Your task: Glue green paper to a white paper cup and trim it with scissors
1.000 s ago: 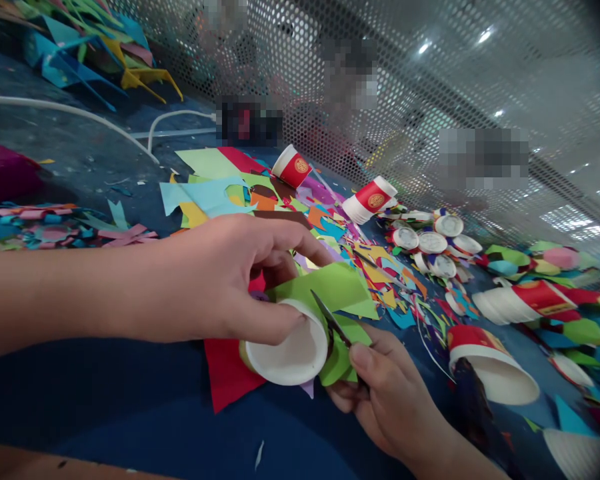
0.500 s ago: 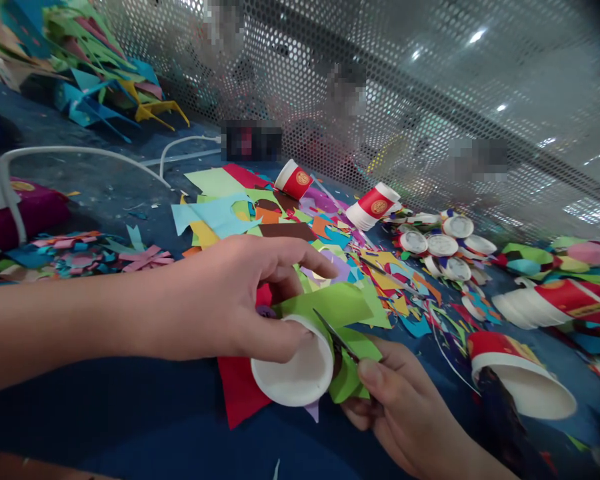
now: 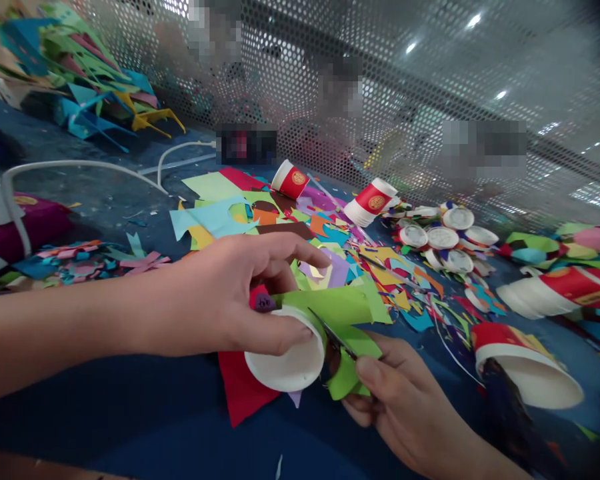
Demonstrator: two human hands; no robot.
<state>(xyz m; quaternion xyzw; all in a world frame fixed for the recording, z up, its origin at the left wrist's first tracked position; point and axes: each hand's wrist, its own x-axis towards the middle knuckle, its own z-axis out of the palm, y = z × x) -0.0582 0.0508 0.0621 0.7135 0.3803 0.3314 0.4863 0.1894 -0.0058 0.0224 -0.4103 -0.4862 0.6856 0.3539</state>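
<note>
My left hand [image 3: 230, 293] grips a paper cup [image 3: 285, 370], its thumb over the rim and its other fingers behind. The cup's white open end faces me. A bright green sheet of paper [image 3: 335, 303] extends from behind the cup to the right. My right hand [image 3: 405, 400] is closed round a small pair of scissors [image 3: 336, 339]; the fingers cover its handles. The dark blades lie along a slit in the green paper, beside the cup rim, with a curled flap below them. Red paper [image 3: 243, 393] and a purple piece [image 3: 264, 303] show around the cup.
Colourful paper scraps [image 3: 260, 217] cover the blue table ahead. Two red-and-white cups [image 3: 293, 180] lie near a perforated metal screen [image 3: 300, 87]. On the right are decorated cups [image 3: 443, 238], a cup stack [image 3: 550, 293] and a tipped cup [image 3: 540, 380]. A white cable [image 3: 80, 164] crosses the left.
The cup has shifted slightly left and up in my left hand, away from the scissors. The green sheet's upper part looks flatter. My right hand has hardly moved.
</note>
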